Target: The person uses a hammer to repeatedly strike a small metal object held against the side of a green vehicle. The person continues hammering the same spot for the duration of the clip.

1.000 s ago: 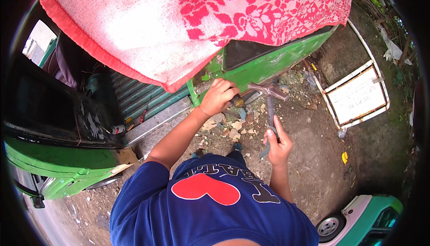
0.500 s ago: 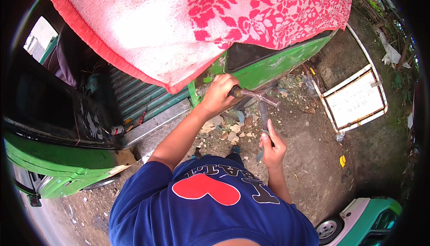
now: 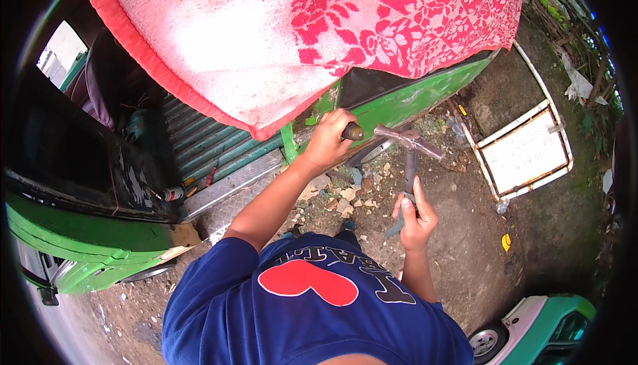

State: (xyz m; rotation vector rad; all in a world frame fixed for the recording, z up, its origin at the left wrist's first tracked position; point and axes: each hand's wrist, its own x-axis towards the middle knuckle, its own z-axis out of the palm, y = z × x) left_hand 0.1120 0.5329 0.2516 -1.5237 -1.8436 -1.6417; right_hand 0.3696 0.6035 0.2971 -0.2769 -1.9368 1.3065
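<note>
Gripped in my left hand (image 3: pixel 327 140), beside the green vehicle body (image 3: pixel 407 96), is a short dark tool (image 3: pixel 351 131) with a worn olive-brown end toward the right. My right hand (image 3: pixel 416 217) grips the upright shaft of a metal hammer (image 3: pixel 423 147). The hammer's head is just right of the tool, with a small gap between them. A red-and-white floral towel (image 3: pixel 405 6) drapes over the vehicle above my hands, its corner hanging near my left hand.
An open doorway with a ribbed floor (image 3: pixel 199 139) and metal step (image 3: pixel 232 182) lies left, small tools and a can (image 3: pixel 173 193) inside. A rusty white frame (image 3: pixel 525 152) lies right. Broken chips (image 3: pixel 347 202) litter the ground. Another green vehicle (image 3: pixel 558 328) is at lower right.
The hammer swung left onto the tool half a second ago and is now back to the right. The tool's end has tilted up slightly since the first frame.
</note>
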